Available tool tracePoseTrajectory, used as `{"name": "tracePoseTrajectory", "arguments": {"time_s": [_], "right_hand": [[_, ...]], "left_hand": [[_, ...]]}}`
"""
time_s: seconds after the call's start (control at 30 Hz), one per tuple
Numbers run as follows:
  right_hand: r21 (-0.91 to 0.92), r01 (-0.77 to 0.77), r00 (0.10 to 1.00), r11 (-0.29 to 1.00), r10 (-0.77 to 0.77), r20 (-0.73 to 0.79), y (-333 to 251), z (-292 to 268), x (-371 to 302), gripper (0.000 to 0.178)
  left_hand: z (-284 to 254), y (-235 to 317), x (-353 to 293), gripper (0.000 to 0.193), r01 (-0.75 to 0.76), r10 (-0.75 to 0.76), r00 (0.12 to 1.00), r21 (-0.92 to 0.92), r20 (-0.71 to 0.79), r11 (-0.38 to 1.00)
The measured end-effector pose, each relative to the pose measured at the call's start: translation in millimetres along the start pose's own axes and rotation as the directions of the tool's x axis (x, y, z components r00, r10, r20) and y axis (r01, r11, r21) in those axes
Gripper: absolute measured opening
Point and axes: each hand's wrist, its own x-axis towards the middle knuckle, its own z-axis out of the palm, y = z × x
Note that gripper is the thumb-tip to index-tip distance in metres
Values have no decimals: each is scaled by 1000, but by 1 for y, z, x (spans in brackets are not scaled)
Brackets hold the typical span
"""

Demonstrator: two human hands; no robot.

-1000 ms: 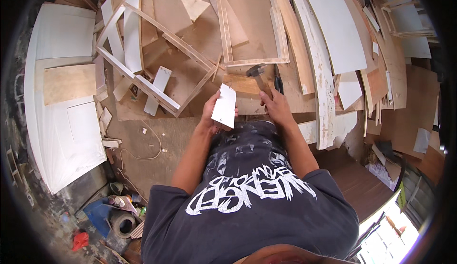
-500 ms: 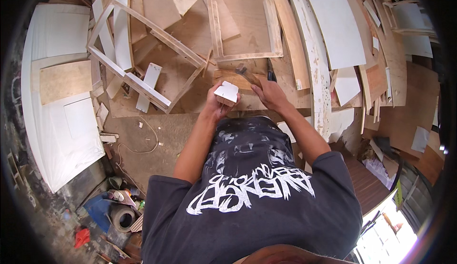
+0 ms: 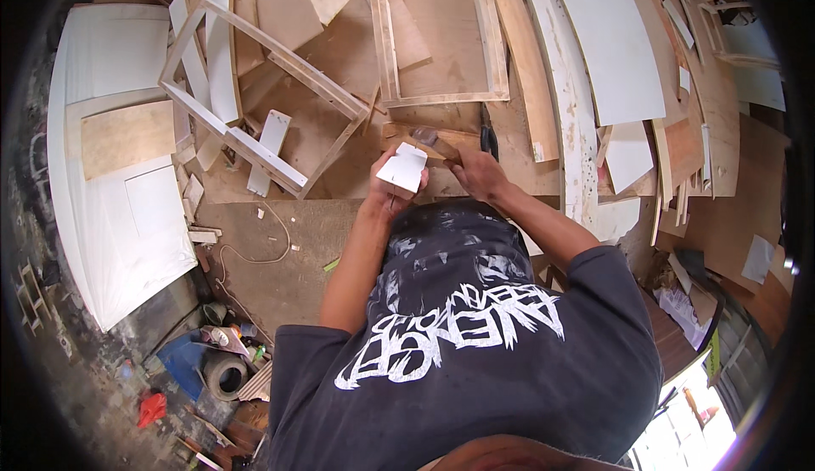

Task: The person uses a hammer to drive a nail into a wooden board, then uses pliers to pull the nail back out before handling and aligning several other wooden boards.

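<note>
My left hand (image 3: 385, 186) is closed round a small wooden block with a white face (image 3: 402, 168), held up just past the near edge of the workbench (image 3: 348, 197). The white face is turned up, and a thin dark nail-like piece shows at its lower side. My right hand (image 3: 482, 175) grips the wooden handle of a hammer (image 3: 446, 150). Its metal head lies close above the block's upper right edge; I cannot tell whether the two touch. Behind the hammer, a plain wooden strip (image 3: 463, 141) rests on the bench.
A skewed wooden frame (image 3: 327, 97) lies at left on the bench, a rectangular frame (image 3: 441, 98) at the middle back. Long white boards (image 3: 613, 46) stretch along the right. White panels (image 3: 161, 208) stand at far left. A thin cord (image 3: 255, 260) trails over the floor.
The hammer head has come nearer to the block. My left hand has turned the block, so more of its white face shows. The whole view has shifted slightly.
</note>
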Motion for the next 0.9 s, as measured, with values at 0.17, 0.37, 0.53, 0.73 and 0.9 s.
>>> {"name": "tracePoseTrajectory", "arguments": {"time_s": [0.17, 0.37, 0.53, 0.73, 0.9], "right_hand": [[-56, 43, 997, 998, -39, 73, 7, 11, 0, 36], [-99, -39, 999, 994, 35, -42, 4, 19, 0, 40], [-62, -63, 998, 996, 61, -26, 5, 15, -4, 31], [-37, -100, 988, 994, 95, -118, -9, 16, -7, 31], [113, -259, 962, 959, 267, -57, -32, -19, -3, 41]], "left_hand": [[-7, -1, 0, 64, -61, 57, 997, 83, 56, 995], [14, -5, -6, 52, -37, 38, 999, 41, -26, 998], [11, -8, -7, 55, -55, 52, 998, 123, 33, 991], [-4, -3, -3, 65, -17, 5, 995, 126, 98, 992], [4, -10, -9, 60, -87, 91, 996, 375, 9, 923]]}}
